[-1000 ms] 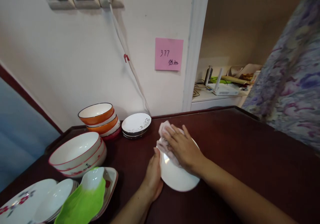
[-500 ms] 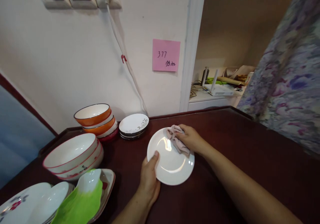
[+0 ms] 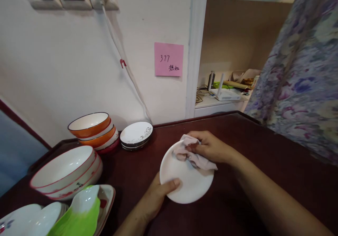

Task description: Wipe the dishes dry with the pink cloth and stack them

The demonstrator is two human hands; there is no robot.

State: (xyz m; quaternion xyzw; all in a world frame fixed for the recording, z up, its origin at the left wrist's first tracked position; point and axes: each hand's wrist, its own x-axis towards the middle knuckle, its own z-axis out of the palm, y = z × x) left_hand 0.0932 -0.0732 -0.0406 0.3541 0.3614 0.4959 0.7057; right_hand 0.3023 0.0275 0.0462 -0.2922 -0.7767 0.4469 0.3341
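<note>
The left hand [image 3: 155, 197] grips the white plate [image 3: 191, 186] at its near rim. The thumb lies over the top edge and the other fingers are tucked under the rim, out of sight, so the fingers are clamped on the plate. The plate sits low over the dark table [image 3: 264, 165], tilted a little toward the camera; whether its far edge rests on the wood cannot be told. The right hand [image 3: 211, 146] is at the plate's far rim, its fingers [image 3: 196, 145] bunched together on a pale pink cloth [image 3: 203, 164] and pressing it onto the plate's face. The cloth trails from under those fingers over the right-hand edge. This looks like a wiping stroke in progress, with the cloth on the far part of the face and the stretch just beyond the left thumb bare and glossy. Drawing the cloth toward the left thumb would call for a firm pinch from the left fingers, so the plate does not slide or tip, and for flat, even pressure from the right fingers. Well to the left of the left fingers stand stacked orange bowls [image 3: 91, 130], a pile of small plates [image 3: 136, 134], red-rimmed bowls [image 3: 66, 169] and a green leaf dish [image 3: 76, 218].
</note>
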